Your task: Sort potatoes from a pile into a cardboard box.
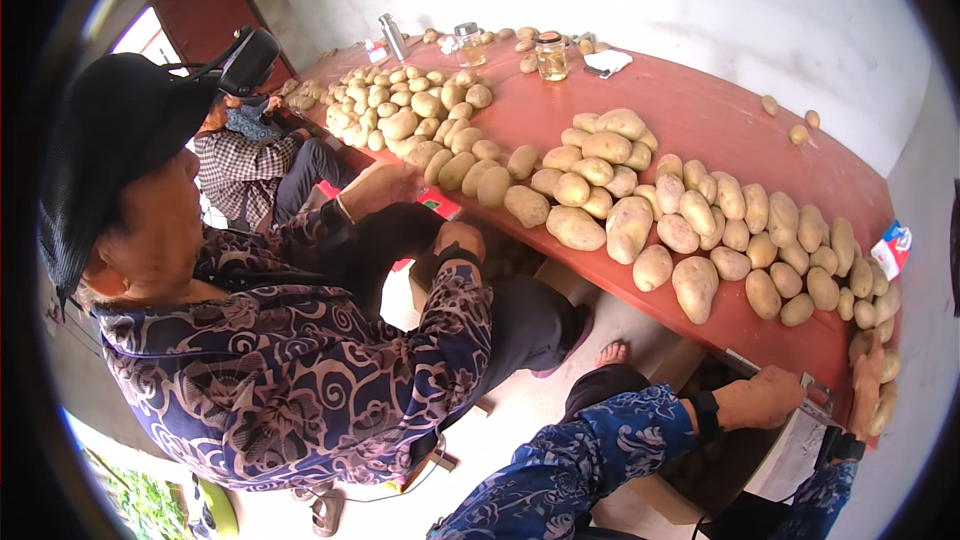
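My left hand [762, 399] is closed in a fist at the table's front edge. It grips a metal tool with a flat bar and jaws, which looks like a caliper [815, 402]; the bar's other end shows left of my fist. My right hand [868, 380] reaches up the table's right end, its fingers stretched along the potatoes [887, 367] there and touching them. Whether it grasps one is hard to make out. A broad spread of potatoes [735, 198] lies just beyond both hands.
The red table [690, 90] runs along a white wall, with a potato heap [400, 110] farther left. Two glass jars [551, 56] and a steel flask [392, 37] stand at the back. A co-worker in a patterned top [300, 370] sits close on my left; another person [250, 165] sits beyond.
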Action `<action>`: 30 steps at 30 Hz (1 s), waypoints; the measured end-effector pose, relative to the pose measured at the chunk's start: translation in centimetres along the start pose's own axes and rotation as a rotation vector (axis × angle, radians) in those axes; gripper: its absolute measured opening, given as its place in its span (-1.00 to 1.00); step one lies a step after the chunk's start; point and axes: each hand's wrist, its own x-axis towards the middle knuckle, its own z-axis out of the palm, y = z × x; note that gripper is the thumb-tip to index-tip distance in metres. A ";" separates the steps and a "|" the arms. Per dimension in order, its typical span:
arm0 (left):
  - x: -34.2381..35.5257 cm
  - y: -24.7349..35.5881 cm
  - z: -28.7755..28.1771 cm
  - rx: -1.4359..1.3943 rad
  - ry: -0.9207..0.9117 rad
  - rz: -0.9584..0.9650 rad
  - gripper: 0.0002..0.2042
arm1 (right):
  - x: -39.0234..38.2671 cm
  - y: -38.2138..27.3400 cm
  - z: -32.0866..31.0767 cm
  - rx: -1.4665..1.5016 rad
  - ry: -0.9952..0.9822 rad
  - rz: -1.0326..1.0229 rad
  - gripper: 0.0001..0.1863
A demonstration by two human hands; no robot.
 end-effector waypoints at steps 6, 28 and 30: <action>0.3 0.5 -1.4 0.013 0.038 0.049 -0.64 | -1.4 -1.0 1.4 -0.215 0.060 -0.014 -0.58; 0.8 0.6 -3.3 -0.101 0.401 -0.097 -0.43 | -4.9 -14.9 1.9 0.528 -0.512 -0.058 -0.58; 0.3 0.3 -3.5 -0.200 0.398 -0.087 -0.55 | -4.9 -14.5 2.2 0.590 -0.616 -0.067 -0.59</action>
